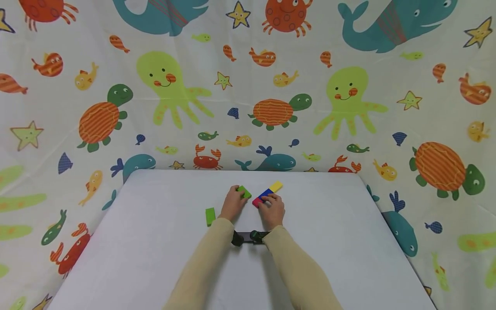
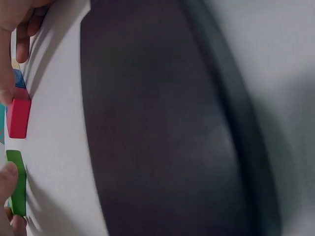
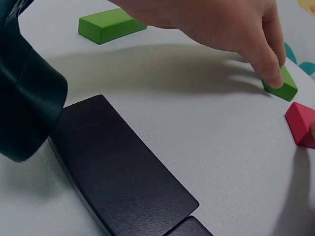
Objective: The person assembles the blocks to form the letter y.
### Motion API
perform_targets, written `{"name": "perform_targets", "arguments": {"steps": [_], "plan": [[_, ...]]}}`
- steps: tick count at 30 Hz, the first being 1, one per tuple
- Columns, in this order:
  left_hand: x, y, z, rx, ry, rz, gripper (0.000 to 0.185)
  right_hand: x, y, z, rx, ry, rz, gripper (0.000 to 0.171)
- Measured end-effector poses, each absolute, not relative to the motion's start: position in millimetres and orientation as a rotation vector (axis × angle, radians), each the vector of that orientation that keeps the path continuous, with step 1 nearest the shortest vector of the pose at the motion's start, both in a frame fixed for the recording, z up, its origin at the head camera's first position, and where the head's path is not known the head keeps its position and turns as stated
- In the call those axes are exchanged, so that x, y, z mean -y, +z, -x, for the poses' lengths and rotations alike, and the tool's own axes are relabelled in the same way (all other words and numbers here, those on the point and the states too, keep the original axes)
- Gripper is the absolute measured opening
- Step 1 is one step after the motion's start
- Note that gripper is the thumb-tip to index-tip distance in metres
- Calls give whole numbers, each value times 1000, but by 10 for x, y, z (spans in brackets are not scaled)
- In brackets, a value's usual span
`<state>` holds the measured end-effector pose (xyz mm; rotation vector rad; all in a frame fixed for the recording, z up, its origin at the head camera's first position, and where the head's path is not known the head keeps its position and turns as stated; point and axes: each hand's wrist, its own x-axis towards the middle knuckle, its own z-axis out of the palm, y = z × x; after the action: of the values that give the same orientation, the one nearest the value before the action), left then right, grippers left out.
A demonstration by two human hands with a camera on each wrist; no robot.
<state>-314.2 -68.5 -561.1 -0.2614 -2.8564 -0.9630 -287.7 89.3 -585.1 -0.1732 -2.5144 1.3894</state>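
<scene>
On the white table (image 1: 155,241), mid-far area, both hands work a few flat blocks. Left hand (image 1: 234,203) pinches a green block (image 1: 244,192); grip is curled round it, fingertips on its top edge, block down on the table. Right hand (image 1: 272,210) rests on a row of three blocks laid end to end: red block (image 1: 256,202) nearest, blue block (image 1: 266,194) in the middle, yellow block (image 1: 276,186) farthest. Fingers are curled over the red and blue ones, pressing or pinching, can't tell which. Green block lies just beside the red end, small gap between them. A second green block (image 1: 210,216) lies apart, left of the left hand. No containers visible. A dark curved strap (image 3: 118,172) lies on the table by the wrists.
</scene>
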Motion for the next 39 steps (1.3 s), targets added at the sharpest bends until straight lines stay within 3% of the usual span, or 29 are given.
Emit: {"name": "perform_targets", "arguments": {"steps": [25,39], "plan": [[541,-5525,3150,2900,-872,328,21,-895,-5834,2874,2538,1341,149,26],[545,-5512,3149,2933,-857,328,25,-913,-5868,2893,2539,1348,146,25]]}}
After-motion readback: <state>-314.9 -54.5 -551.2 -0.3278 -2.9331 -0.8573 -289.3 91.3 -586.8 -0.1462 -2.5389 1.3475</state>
